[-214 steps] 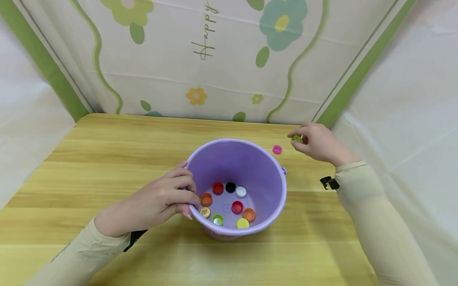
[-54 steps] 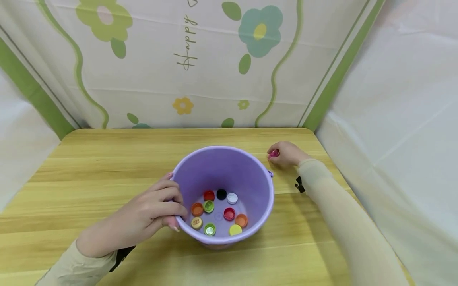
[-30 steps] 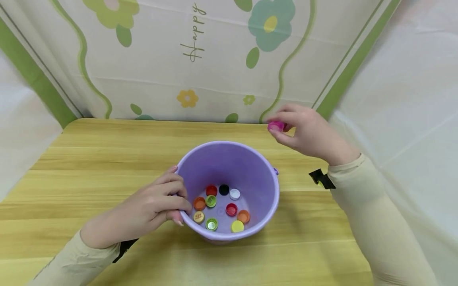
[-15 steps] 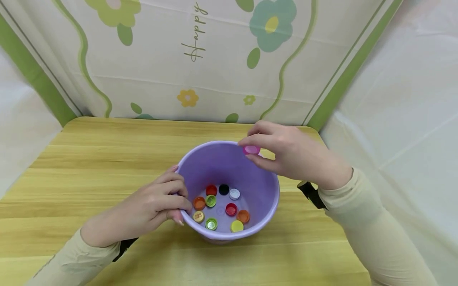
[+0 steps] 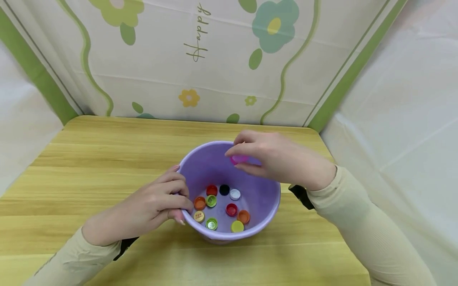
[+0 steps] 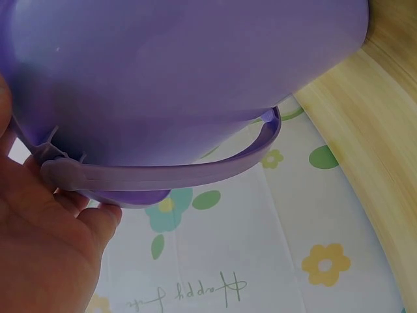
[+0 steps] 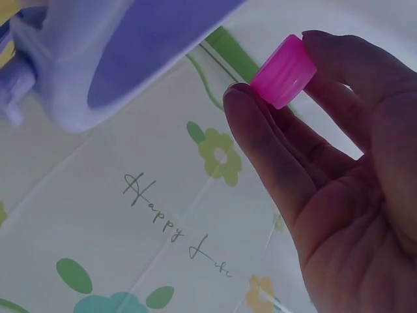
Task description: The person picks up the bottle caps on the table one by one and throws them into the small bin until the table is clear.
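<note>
A purple bucket stands on the wooden table. My left hand grips its left rim, fingers over the edge; the left wrist view shows the bucket's handle hanging beside that hand. Over the bucket's mouth, near the back right rim, my right hand pinches a pink bottle cap between thumb and fingers. Several bottle caps lie on the bucket's bottom, among them a black cap, a white cap, a yellow cap and a red cap.
The wooden table reaches back to a white curtain printed with flowers. White sheeting hangs along the right side, and more white cloth along the left.
The right hand dropped a green cap into the bucket, then picked up the pink cap from the table and carried it left over the bucket. The left hand keeps its grip on the rim.
</note>
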Demonstrator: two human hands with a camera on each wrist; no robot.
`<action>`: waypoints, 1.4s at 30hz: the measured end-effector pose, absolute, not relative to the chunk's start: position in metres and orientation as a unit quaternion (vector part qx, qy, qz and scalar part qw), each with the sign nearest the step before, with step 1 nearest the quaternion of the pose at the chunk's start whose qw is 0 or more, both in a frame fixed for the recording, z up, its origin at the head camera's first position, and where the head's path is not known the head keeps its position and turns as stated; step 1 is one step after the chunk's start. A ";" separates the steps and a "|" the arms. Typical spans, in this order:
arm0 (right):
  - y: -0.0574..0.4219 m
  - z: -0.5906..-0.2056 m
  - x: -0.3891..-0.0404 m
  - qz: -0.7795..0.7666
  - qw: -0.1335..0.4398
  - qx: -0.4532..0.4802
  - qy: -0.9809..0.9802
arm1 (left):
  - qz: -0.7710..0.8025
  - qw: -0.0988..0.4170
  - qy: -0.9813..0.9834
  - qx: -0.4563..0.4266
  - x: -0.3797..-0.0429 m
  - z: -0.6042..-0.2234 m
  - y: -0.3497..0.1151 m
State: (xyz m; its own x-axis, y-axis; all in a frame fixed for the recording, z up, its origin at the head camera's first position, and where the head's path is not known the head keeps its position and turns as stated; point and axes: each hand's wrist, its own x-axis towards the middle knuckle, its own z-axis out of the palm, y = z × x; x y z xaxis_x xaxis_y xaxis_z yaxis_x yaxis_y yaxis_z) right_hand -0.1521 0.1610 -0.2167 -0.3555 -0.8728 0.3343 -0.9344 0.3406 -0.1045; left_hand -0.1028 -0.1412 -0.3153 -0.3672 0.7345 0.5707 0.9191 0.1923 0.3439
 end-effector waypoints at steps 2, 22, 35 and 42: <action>0.159 -0.218 -0.154 0.138 0.105 0.560 -0.810 | -0.329 0.140 -0.758 -0.546 -0.103 -0.315 -0.141; 0.151 -0.223 -0.158 0.122 0.064 0.549 -0.824 | -0.325 0.134 -0.762 -0.544 -0.103 -0.316 -0.142; 0.160 -0.218 -0.161 0.111 0.082 0.537 -0.832 | -0.326 0.144 -0.756 -0.549 -0.103 -0.316 -0.141; 0.180 -0.214 -0.168 0.125 0.118 0.504 -0.846 | -0.322 0.143 -0.761 -0.545 -0.102 -0.315 -0.141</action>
